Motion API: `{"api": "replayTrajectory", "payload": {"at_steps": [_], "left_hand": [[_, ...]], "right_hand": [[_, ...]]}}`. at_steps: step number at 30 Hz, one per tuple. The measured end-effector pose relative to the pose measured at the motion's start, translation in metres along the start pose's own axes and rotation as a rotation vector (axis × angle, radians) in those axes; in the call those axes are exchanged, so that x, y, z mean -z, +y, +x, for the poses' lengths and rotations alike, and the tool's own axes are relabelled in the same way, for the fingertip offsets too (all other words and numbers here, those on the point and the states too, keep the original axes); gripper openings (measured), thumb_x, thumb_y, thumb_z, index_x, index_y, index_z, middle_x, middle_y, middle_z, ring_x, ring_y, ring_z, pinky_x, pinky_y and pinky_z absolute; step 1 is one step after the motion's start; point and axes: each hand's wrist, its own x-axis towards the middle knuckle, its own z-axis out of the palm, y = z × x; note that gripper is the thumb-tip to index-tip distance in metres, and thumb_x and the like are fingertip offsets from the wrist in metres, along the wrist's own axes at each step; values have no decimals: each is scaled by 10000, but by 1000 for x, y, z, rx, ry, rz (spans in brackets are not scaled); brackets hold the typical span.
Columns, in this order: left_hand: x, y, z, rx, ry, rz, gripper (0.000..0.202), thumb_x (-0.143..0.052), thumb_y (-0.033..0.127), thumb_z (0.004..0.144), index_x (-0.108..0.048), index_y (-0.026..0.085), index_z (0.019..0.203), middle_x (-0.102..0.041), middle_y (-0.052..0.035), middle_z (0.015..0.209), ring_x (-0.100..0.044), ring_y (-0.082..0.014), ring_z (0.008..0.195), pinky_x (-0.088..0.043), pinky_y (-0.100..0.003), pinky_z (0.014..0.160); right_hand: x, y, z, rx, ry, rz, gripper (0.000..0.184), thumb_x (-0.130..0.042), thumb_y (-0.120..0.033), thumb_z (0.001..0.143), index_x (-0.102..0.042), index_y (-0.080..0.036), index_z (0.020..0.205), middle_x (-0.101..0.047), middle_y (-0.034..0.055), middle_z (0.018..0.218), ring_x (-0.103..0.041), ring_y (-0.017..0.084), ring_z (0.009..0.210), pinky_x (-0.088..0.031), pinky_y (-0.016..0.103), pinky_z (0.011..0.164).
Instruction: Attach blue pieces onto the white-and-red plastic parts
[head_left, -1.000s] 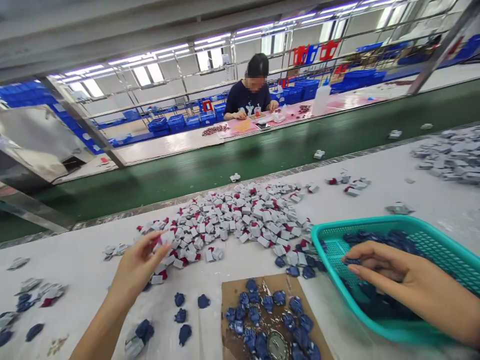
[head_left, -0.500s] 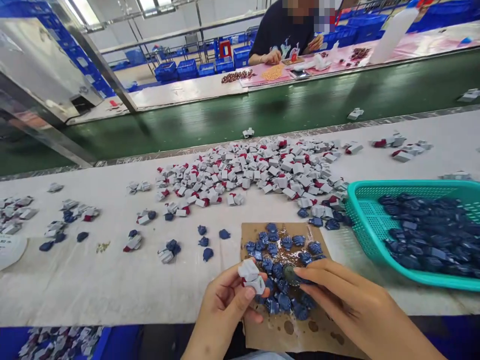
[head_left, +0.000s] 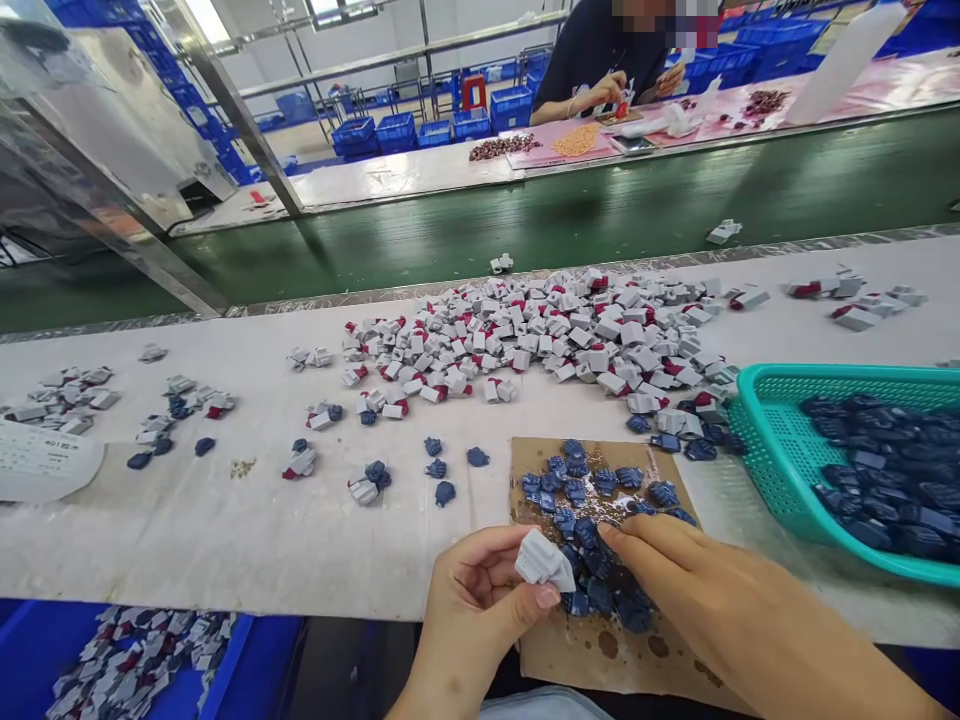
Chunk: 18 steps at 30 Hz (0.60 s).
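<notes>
Holds white piece (head_left: 541,558) in L hand (head_left: 469,610), pinched btwn thumb & fingers, lower ctr of frame, over L part of cardboard (head_left: 559,655). Has R hand (head_left: 697,570) low over same cardboard, right of lower ctr, w/ fingertips at blue pieces (head_left: 589,533); can't tell if gripping one or only touching.

Re white piece: looks stiff & light, prob. hard plastic, so shouldn't squash; might chip at thin edges. Best taken by broad outer faces, thumb vs. fingertips. Re blue pieces: seem small, rigid, light too, but prob. slippery nr shiny wet patches on cardboard; best pinched by sides, tips only, away from wet.

Around: see white-and-red heap (head_left: 525,335) upper ctr, teal basket (head_left: 769,455) w/ more blue at right edge, blue bin (head_left: 259,660) w/ mixed parts lower left, co-worker (head_left: 581,65) at top, beyond green belt (head_left: 420,225).
</notes>
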Motion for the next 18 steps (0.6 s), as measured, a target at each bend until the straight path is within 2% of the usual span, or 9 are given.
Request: {"api": "replayTrajectory", "payload": {"at_steps": [2, 4, 7, 9, 12, 18], "left_hand": [[0, 1, 0, -18, -10, -7, 354, -972, 280, 476, -799, 203, 776, -776, -40, 731, -669, -97, 613, -509, -125, 547], [1, 1, 0, -24, -22, -13, 338, -969, 270, 484, -795, 197, 764, -777, -42, 733, -681, -106, 631, -512, -126, 553], [1, 0, 0, -24, -49, -27, 319, -962, 248, 509, -791, 191, 773, -784, -44, 761, -690, -111, 647, -522, -128, 560], [1, -1, 0, -2, -103, -30, 298, -953, 228, 535, -790, 194, 782, -786, -38, 770, -689, -106, 649, -531, -127, 571], [-2, 0, -1, 20, -147, -29, 285, -949, 225, 549, -786, 197, 781, -784, -29, 765, -664, -84, 613, -535, -125, 572], [-13, 3, -5, 42, -87, -9, 322, -965, 299, 507, -774, 186, 740, -758, -15, 701, -612, -67, 532, -518, -136, 533]], "right_hand": [[2, 2, 4, -12, -14, 57, 430, -313, 75, 726, -597, -155, 954, -681, 62, 821, -682, 175, 640, -547, 253, 497], [8, 3, 6, -78, -3, 189, 348, -326, 13, 858, -588, -180, 982, -687, 46, 859, -685, 160, 656, -545, 235, 511], [20, 0, 10, -257, 63, 428, 140, -429, -225, 1012, -547, -239, 1085, -688, 0, 929, -682, 123, 710, -543, 168, 577], [28, -5, 12, -323, 71, 531, 106, -476, -292, 1016, -538, -271, 1099, -682, -31, 916, -664, 97, 681, -526, 132, 577], [33, -11, 14, -332, 27, 613, 102, -493, -276, 1005, -562, -279, 1080, -683, -42, 879, -649, 91, 641, -511, 125, 542], [29, -12, 10, -342, 10, 674, 107, -500, -248, 982, -607, -251, 989, -682, -21, 794, -633, 112, 575, -501, 158, 480]]}}
